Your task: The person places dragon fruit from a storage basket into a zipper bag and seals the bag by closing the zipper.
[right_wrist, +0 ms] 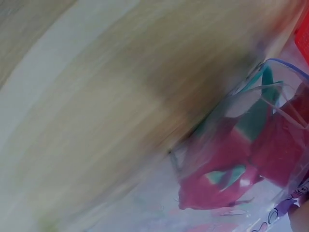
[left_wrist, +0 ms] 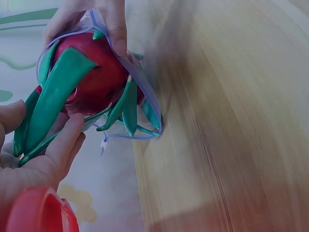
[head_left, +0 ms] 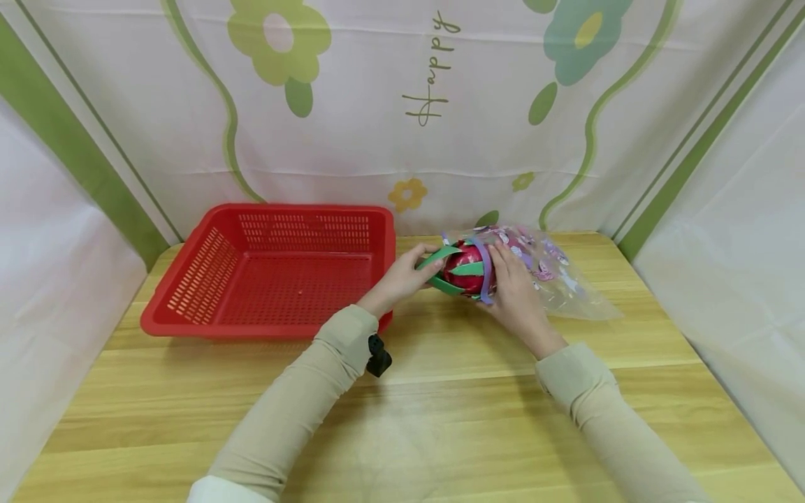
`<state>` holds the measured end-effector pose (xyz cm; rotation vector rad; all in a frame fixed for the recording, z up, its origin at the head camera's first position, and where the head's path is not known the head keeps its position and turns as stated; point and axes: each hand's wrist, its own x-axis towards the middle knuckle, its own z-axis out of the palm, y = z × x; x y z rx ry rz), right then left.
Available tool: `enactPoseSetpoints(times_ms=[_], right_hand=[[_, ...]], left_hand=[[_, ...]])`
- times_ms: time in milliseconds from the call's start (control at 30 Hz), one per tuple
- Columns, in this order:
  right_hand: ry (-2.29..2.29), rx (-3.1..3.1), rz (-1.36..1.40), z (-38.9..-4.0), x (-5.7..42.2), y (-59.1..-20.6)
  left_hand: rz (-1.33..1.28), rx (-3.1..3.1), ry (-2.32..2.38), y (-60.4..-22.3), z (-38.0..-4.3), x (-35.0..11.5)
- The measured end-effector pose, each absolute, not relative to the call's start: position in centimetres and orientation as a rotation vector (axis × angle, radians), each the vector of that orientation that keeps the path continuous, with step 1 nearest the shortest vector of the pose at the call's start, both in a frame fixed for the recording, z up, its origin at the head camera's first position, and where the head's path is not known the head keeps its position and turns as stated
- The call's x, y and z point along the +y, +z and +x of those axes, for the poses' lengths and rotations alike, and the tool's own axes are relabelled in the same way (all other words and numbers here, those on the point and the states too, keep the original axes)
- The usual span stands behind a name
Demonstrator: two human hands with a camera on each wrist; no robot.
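Observation:
A red dragon fruit (head_left: 464,272) with long green leaf-like scales sits in the mouth of a clear zip bag (head_left: 581,300) printed with purple and pink pictures. My left hand (head_left: 402,276) pinches the green scales at its left end, thumb on one side and fingers on the other in the left wrist view. The bag's purple zip edge (left_wrist: 141,79) loops around the fruit (left_wrist: 96,72). With my right hand (head_left: 517,297) I grip the bag at that edge, on the fruit's right. The right wrist view shows the fruit's pink-red body (right_wrist: 217,179) through the plastic.
A red plastic basket (head_left: 267,330) with slotted sides stands on the left of the wooden table (head_left: 428,433), close to my left forearm. A flower-printed cloth (head_left: 352,140) hangs behind the table, and white cloth walls flank it. A small black device (head_left: 379,356) is at my left wrist.

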<state>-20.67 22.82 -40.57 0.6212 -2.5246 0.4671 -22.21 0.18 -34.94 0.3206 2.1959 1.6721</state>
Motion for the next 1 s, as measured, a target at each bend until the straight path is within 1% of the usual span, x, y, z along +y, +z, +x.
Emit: enactPoseSetpoints(times_ms=[233, 533, 800, 1000], right_hand=[[0.407, -2.523, 0.623, -20.8, 22.6, -40.4], [0.378, -2.599, 0.637, -20.6, 22.3, -40.3], [0.358, -2.564, 0.63, -21.0, 22.1, -40.3], [0.346, -2.557, 0.615, -21.1, 21.8, -40.4]], left_hand=[[0.311, 2.179, 1.672, -34.9, -22.2, 0.2], [0.294, 2.325, 1.546, -34.3, -21.8, 0.4], [0.216, 2.414, 1.628, -34.4, -21.4, 0.5], [0.205, 2.523, 1.632, -34.2, -21.0, 1.5]])
